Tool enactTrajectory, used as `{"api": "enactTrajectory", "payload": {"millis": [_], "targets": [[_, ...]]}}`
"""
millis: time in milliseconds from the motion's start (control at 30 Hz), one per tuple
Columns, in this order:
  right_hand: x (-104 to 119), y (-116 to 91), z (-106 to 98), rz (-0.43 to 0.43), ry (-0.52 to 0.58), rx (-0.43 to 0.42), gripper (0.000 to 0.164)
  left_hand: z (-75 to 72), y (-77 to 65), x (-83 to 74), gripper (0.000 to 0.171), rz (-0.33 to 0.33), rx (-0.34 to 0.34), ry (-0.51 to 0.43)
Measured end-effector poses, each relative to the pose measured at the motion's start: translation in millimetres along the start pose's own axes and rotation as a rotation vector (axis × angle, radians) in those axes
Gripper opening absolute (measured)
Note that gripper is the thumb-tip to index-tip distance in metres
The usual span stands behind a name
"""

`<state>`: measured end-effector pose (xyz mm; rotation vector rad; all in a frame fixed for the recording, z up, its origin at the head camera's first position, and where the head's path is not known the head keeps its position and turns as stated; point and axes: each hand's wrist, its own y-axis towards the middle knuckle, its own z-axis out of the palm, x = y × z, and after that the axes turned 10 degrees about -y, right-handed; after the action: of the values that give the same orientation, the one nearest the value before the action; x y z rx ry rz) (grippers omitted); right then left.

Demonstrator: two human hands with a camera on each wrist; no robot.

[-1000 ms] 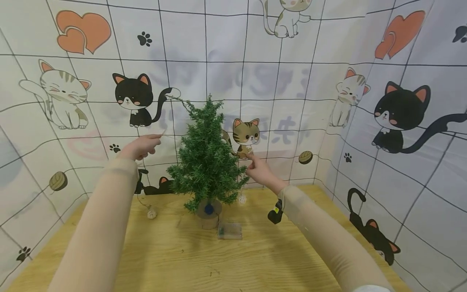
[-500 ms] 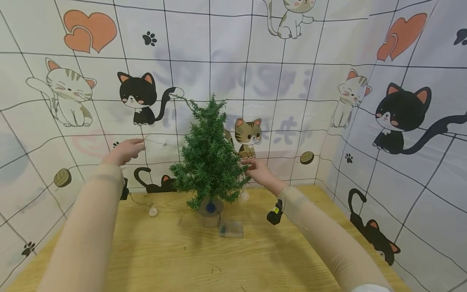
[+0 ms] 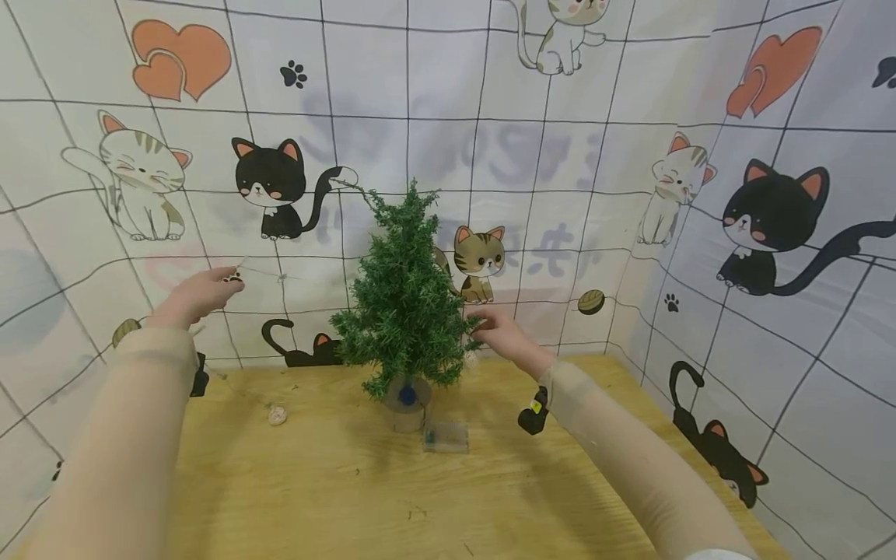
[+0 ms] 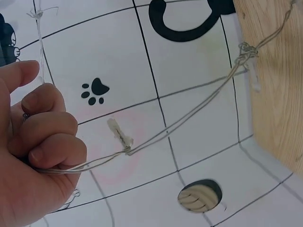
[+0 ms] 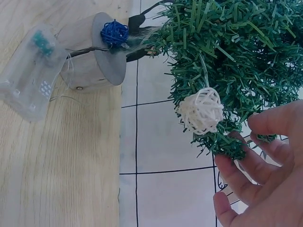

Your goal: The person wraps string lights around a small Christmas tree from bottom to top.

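Observation:
My left hand [image 3: 199, 295] is out to the left of a small artificial Christmas tree [image 3: 409, 295]. Its curled fingers hold a thin string-light wire [image 4: 184, 118], knotted in places with a small clear bulb stub sticking out. A thinner strand runs from that hand toward the tree. My right hand [image 3: 505, 334] is at the tree's lower right side. There its spread thumb and fingers stand around a branch tip [image 5: 232, 146], fingertips at the needles. A white woven ball [image 5: 201, 111] hangs just beside them. Another pale ball [image 3: 278, 415] lies at left on the wooden table.
The tree stands in a round pale pot [image 3: 408, 418], with a blue woven ball [image 5: 114, 33] on its top. A clear plastic box [image 3: 446, 437] lies in front of the pot. Behind everything hangs a white cat-print cloth [image 3: 448, 148], which also covers the right side.
My left hand has moved left and slightly down, away from the tree, drawing the wire along. My right hand stays at the branch, its raised index finger now lowered. The view has shifted slightly.

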<state>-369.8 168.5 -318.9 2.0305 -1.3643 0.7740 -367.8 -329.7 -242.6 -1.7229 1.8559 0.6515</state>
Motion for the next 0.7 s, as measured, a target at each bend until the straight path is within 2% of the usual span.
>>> {"api": "enactTrajectory", "payload": {"millis": [167,433,700], "targets": [[-3.5,-1.9,-0.1,0.018,0.000,-0.002,0.046,-9.5,-18.9,-4.8,0.074,0.031,-0.035,0.165],[-4.4,-11.7,-4.4,0.002,-0.038,-0.042,0.052,-11.1,-45.9,-20.5,0.075,0.069,-0.039,0.286],[8.2,-31.1,-18.2,-0.121,-0.144,-0.181,0.050,-4.4,-82.9,-39.4,0.081,0.086,-0.038,0.441]]}}
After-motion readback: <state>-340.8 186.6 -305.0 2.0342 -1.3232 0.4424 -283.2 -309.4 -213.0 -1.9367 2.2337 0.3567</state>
